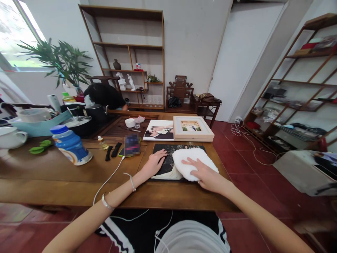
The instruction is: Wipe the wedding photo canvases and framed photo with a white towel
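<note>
A dark photo print (168, 158) lies flat near the front edge of the wooden table (65, 168). My left hand (154, 162) rests flat on its left edge, fingers spread. My right hand (204, 172) lies flat, fingers stretched out, on a folded white cloth (193, 162) that covers the print's right part. Behind the print lie another photo print (159, 130) and a pale framed picture (193, 128).
A phone (131, 144) with a white cable, two black strips (112, 150), a blue-capped bottle (70, 144), a small bottle (102, 142), pots, a teal tray (39, 124) and a plant (61, 63) crowd the table's left. Shelves (302, 88) stand right; cables trail on the red floor.
</note>
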`<state>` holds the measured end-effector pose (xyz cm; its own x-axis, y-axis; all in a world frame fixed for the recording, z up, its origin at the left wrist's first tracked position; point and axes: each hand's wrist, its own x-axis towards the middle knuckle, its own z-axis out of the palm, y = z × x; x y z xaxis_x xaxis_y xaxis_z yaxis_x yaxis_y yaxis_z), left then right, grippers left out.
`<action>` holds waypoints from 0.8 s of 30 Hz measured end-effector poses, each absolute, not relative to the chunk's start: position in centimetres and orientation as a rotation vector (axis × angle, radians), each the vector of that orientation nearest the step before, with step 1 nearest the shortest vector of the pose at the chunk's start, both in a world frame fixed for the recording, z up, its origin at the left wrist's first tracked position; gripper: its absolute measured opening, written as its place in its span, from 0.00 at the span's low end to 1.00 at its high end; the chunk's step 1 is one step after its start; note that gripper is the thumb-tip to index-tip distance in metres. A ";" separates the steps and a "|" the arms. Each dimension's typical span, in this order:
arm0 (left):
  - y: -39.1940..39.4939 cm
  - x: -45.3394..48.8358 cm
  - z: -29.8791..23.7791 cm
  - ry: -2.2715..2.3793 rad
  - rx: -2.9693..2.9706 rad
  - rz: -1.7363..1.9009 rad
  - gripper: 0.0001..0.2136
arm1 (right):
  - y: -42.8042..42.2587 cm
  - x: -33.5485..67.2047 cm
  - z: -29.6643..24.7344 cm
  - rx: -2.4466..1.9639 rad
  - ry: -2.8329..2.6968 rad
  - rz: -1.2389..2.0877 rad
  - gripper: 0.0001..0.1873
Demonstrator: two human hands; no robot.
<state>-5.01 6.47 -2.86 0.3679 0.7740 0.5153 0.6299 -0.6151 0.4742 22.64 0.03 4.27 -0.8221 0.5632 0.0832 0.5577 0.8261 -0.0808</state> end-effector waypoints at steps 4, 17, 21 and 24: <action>6.3 -5.0 -2.7 1.257 2.412 1.094 0.12 | 4.2 23.2 4.0 -1.132 -2.784 -0.015 0.26; 6.3 -4.9 -2.8 1.269 2.428 1.093 0.12 | -1.2 22.9 3.9 -1.200 -2.846 0.115 0.31; 6.2 -4.9 -2.7 1.271 2.415 1.097 0.12 | -4.6 23.3 5.7 -1.105 -2.960 0.360 0.32; 6.2 -5.0 -2.8 1.279 2.416 1.075 0.12 | -3.6 23.1 6.2 -1.106 -2.964 0.438 0.32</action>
